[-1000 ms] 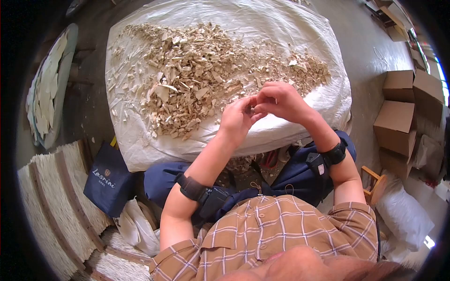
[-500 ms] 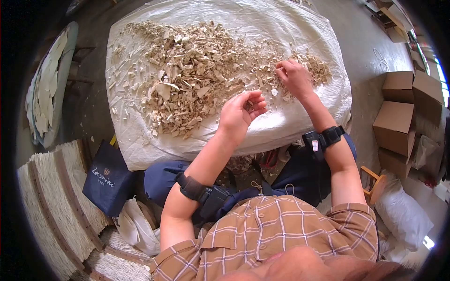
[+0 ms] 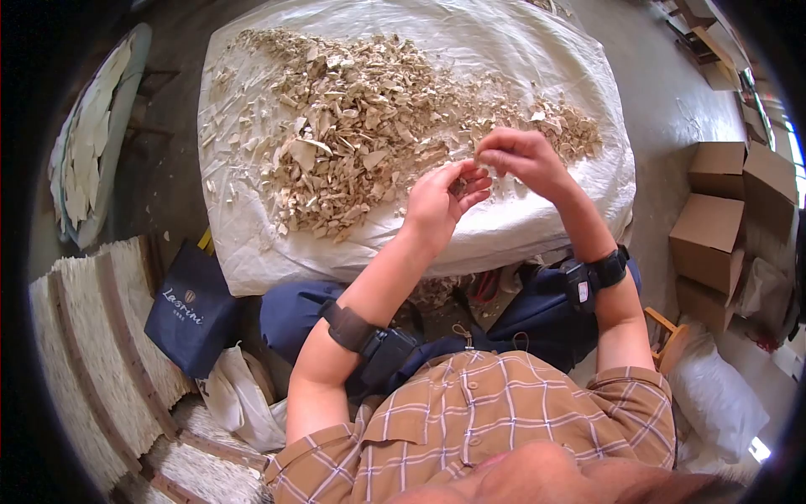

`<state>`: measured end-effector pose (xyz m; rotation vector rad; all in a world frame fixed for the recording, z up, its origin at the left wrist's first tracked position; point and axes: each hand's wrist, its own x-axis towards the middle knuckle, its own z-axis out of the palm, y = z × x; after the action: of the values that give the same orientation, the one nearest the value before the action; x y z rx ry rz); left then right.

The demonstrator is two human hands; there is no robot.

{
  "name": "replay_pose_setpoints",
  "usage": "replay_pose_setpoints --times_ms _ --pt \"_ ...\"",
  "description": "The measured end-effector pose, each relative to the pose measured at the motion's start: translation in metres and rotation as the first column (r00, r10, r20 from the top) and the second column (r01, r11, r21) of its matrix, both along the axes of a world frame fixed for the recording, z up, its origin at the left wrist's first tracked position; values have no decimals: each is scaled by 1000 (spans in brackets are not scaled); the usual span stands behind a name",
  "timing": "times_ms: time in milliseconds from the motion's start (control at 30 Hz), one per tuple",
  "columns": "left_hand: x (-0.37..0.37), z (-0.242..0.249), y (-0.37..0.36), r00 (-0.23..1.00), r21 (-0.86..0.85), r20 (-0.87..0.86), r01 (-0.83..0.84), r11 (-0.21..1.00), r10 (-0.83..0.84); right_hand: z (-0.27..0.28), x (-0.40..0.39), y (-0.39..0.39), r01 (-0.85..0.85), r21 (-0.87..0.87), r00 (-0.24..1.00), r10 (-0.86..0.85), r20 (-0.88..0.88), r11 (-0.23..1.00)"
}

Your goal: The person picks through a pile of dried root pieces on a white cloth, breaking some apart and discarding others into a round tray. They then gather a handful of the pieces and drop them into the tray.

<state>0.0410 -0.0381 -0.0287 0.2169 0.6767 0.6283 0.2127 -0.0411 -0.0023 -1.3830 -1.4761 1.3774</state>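
Note:
A heap of dry, beige-brown flakes and chips (image 3: pixel 353 126) lies spread over a white cloth (image 3: pixel 504 34) in front of me. My left hand (image 3: pixel 441 193) is cupped palm up over the near side of the cloth. Small brownish chips show in its palm, partly hidden by curled fingers. Just to its right, my right hand (image 3: pixel 525 160) hangs with fingers pinched, the tips close to the left fingertips. Whatever sits in that pinch is too small to make out. Finer crumbs (image 3: pixel 571 126) lie beyond the right hand.
Cardboard boxes (image 3: pixel 705 223) are stacked on the floor at right, with a white sack (image 3: pixel 718 386) nearer me. On the left stand a dark blue bag (image 3: pixel 189 311), layered pale sheets (image 3: pixel 109 336) and an oval tray (image 3: pixel 138 63) of large pale pieces.
My right hand has come back from the crumbs towards my left hand, its fingers still pinched. The left hand stays cupped, slightly farther right. The view has shifted a little.

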Motion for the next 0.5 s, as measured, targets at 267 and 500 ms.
replay_pose_setpoints --times_ms 267,500 --pt "-1 -2 0 1000 7 -11 1 1000 -1 -18 28 -6 33 138 873 -96 479 990" --pt "-5 -1 2 1000 18 -16 -20 1000 21 -13 36 -7 -103 -29 479 75 874 994"
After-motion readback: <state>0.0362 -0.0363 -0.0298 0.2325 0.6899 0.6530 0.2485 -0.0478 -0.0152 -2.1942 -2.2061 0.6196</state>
